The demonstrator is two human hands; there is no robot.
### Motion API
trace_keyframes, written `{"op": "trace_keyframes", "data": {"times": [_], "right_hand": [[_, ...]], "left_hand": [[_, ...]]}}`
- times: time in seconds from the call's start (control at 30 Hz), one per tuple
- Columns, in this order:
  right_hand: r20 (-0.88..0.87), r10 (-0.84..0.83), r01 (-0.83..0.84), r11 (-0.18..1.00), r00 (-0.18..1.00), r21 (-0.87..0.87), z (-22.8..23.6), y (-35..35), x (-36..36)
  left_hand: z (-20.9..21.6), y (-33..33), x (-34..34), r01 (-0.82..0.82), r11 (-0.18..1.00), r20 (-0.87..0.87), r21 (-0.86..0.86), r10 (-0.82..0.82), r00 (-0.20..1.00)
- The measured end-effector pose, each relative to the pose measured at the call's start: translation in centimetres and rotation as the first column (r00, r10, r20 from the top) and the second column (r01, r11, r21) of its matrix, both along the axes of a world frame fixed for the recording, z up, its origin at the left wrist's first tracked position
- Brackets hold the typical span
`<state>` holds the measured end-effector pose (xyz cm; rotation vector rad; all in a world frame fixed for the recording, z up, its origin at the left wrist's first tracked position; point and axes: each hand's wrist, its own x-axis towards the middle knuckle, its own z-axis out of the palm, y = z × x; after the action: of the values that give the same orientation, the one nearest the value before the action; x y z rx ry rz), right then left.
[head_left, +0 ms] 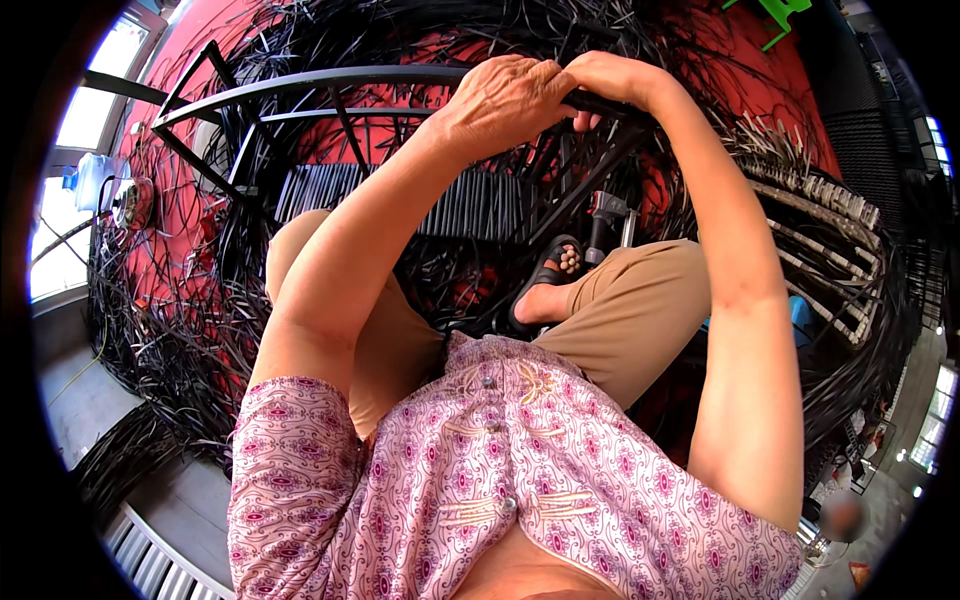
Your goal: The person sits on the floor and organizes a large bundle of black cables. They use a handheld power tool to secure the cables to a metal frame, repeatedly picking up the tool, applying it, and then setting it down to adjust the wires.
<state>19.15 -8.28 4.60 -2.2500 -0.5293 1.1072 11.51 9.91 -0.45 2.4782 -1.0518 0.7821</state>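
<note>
In front of me lies a black metal furniture frame [340, 78], with long curved rails, crossing struts and a panel of dark strips wound side by side [480, 205]. At its upper right end both my hands meet. My left hand [508, 98] is closed over the end of the rail, its back toward me. Against it, my right hand [618, 80] bends down from the right with fingers curled round the same dark bar. Whether they also pinch a thin strip is hidden behind the knuckles.
Heaps of loose black strips [190, 340] cover much of the red floor [290, 25]. A grey and red power tool [606, 215] stands by my sandalled foot [548, 285]. At right lies a pale, partly wrapped frame [815, 240]. A green stool [780, 12] stands far right, a clear jug [92, 180] far left.
</note>
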Motion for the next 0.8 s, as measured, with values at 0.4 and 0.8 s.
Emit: {"op": "trace_keyframes", "data": {"times": [0.4,0.8], "right_hand": [[-0.247,-0.31,0.375,0.881,0.918,0.289,-4.4,-0.9,3.1],[0.152,-0.635,0.362,0.602,0.758,0.711,-0.3,1.5,-2.9]], "left_hand": [[0.7,0.1,-0.9,-0.015,0.995,-0.11,-0.101,0.004,0.994],[2.9,1.9,0.9,-0.084,0.996,-0.478,0.006,0.076,0.875]]}}
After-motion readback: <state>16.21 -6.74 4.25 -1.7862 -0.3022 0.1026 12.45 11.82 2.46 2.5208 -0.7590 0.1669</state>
